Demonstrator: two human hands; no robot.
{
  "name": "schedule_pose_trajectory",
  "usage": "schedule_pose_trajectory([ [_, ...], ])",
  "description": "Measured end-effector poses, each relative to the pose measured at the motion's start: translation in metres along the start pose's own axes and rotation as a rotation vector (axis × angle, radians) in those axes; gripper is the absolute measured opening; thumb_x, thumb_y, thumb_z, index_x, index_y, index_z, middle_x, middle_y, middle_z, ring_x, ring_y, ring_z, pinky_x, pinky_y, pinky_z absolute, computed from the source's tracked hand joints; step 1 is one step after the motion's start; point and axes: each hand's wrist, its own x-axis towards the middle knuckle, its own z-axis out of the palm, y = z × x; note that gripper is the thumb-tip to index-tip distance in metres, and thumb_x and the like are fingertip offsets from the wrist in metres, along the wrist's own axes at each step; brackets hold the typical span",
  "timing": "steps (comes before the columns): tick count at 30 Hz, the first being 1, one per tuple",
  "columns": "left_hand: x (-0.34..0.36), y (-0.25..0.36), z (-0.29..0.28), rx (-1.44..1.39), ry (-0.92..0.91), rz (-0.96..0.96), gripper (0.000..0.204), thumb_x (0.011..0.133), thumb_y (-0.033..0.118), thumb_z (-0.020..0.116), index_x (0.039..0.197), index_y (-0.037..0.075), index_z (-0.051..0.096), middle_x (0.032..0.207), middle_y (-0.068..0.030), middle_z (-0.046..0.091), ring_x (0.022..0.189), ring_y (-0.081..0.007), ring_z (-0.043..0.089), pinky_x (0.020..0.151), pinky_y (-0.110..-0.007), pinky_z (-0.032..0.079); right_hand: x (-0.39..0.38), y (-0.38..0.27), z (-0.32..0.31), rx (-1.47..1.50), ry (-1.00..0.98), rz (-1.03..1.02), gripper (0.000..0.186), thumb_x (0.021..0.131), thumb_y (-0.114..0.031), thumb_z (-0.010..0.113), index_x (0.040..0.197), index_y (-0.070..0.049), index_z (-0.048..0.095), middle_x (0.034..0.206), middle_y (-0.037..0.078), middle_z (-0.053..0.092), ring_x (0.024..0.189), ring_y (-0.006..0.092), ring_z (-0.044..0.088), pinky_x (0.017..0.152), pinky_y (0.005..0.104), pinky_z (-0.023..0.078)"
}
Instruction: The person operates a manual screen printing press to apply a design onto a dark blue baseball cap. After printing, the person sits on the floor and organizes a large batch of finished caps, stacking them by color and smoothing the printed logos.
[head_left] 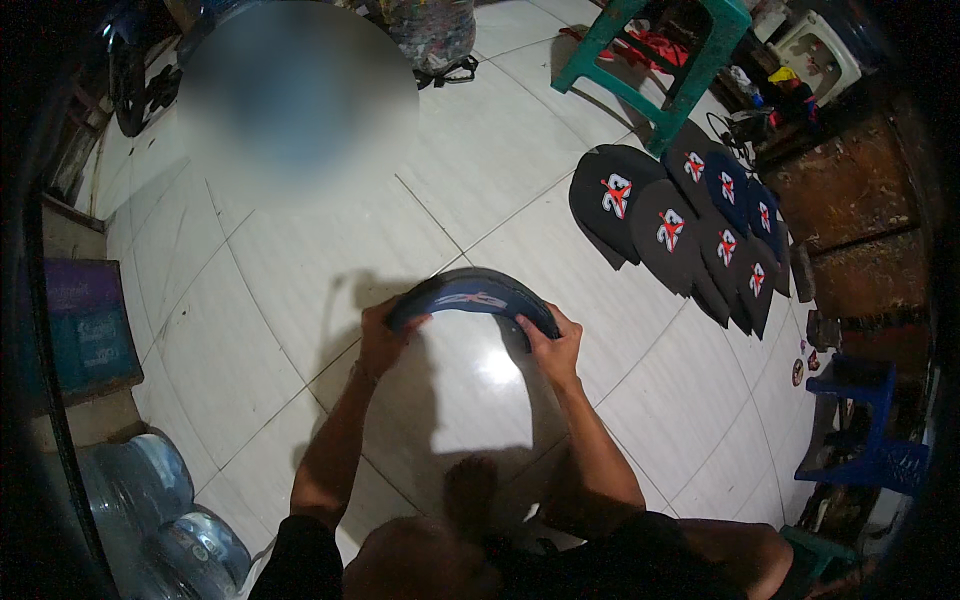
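Both my hands hold a curved stack of dark fabric cap panels (pixel 470 291) above the tiled floor, bowed into an arch. The top face is navy with a pale and reddish emblem, seen at a slant. At the arch's left end my left hand (pixel 384 340) is closed on it, thumb on the inner side. My right hand (pixel 555 350) grips the right end the same way. How many layers lie in the stack I cannot tell. To the right, overlapping piles of similar black, grey and navy cap panels (pixel 668 228) lie on the floor, emblems facing up.
Beyond the piles stands a green plastic stool (pixel 665 115). A blue plastic stool (pixel 860 430) is at the right. Large clear water bottles (pixel 200 545) lie at the lower left, near a purple and teal box (pixel 92 330). A filled bag (pixel 430 35) stands at the back.
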Motion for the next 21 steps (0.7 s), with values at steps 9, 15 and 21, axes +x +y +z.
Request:
schedule_pose_trajectory([
  [9, 0.017, 0.038, 0.010, -0.226, -0.025, -0.135, 0.027, 0.078, 0.009, 0.079, 0.103, 0.000, 0.071, 0.091, -0.0038, 0.072, 0.081, -0.0116, 0.065, 0.076, -0.028, 0.053, 0.012, 0.004, -0.006, -0.004, 0.007, -0.127, 0.022, 0.082, -0.008, 0.074, 0.101, 0.002, 0.070, 0.082, 0.006, 0.072, 0.075, 0.0109, 0.064, 0.072, 0.0255, 0.052],
  [15, 0.052, 0.033, -0.017, 0.056, 0.024, -0.260, 0.029, 0.082, 0.022, 0.077, 0.097, -0.001, 0.070, 0.088, -0.0037, 0.070, 0.075, -0.0133, 0.062, 0.072, -0.029, 0.050, 0.102, -0.028, 0.010, -0.185, -0.257, -0.183, 0.024, 0.077, -0.019, 0.077, 0.090, 0.000, 0.071, 0.063, 0.008, 0.064, 0.055, 0.0117, 0.055, 0.053, 0.0319, 0.047],
  [21, 0.010, 0.015, -0.032, -0.202, 0.229, -0.616, 0.043, 0.084, 0.026, 0.075, 0.108, -0.008, 0.065, 0.103, -0.0127, 0.067, 0.086, -0.0187, 0.064, 0.074, -0.032, 0.053, 0.235, 0.002, 0.111, -0.541, -0.939, -0.260, 0.040, 0.060, -0.032, 0.083, 0.072, 0.004, 0.069, 0.069, 0.018, 0.067, 0.061, 0.0271, 0.064, 0.059, 0.0411, 0.051],
])
